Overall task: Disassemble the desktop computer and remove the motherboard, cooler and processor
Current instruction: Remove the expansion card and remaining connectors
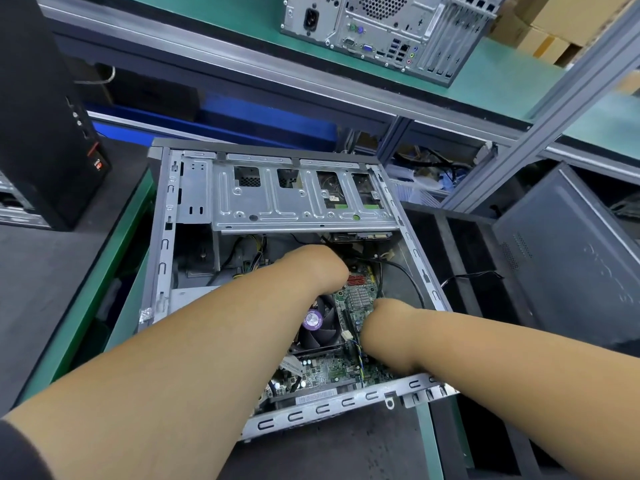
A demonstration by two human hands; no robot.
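Open case (277,216) on my bench, side panel off. Board (332,372) and cooler (320,327) sit inside, uncleared; processor hidden, presumably beneath. My left hand (322,268) and right hand (377,320) reach onto the board; their grip I cannot tell. Most removal remains.

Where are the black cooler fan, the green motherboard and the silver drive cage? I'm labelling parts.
black cooler fan (317,322), head view, purple hub sticker
green motherboard (332,370), head view, near edge
silver drive cage (277,202), head view, flat top plate
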